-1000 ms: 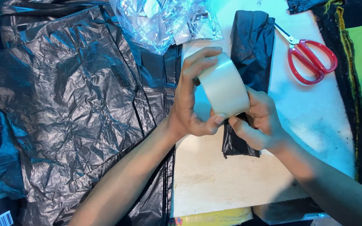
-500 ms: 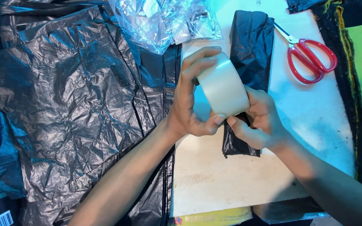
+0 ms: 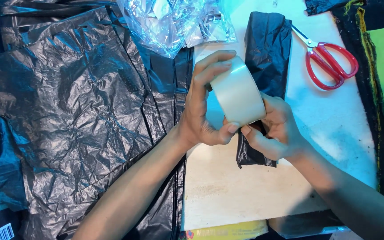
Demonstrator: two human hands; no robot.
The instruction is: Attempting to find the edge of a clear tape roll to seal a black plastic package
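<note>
My left hand [image 3: 203, 104] grips a roll of clear packing tape [image 3: 238, 92], fingers over its top edge and thumb under its lower edge. My right hand [image 3: 275, 129] is at the roll's lower right side, thumb and fingertips pressed against the tape's surface. Both hands hover above a folded black plastic packet [image 3: 267, 44] that lies lengthwise on a white board [image 3: 227, 186]; the hands hide the packet's middle.
A large crumpled black plastic sheet [image 3: 67, 111] covers the left side. A clear crinkled plastic bag [image 3: 174, 22] lies at the top. Red-handled scissors [image 3: 330, 64] rest on the board's upper right. Dark fabric with a frayed edge [image 3: 376, 111] borders the right.
</note>
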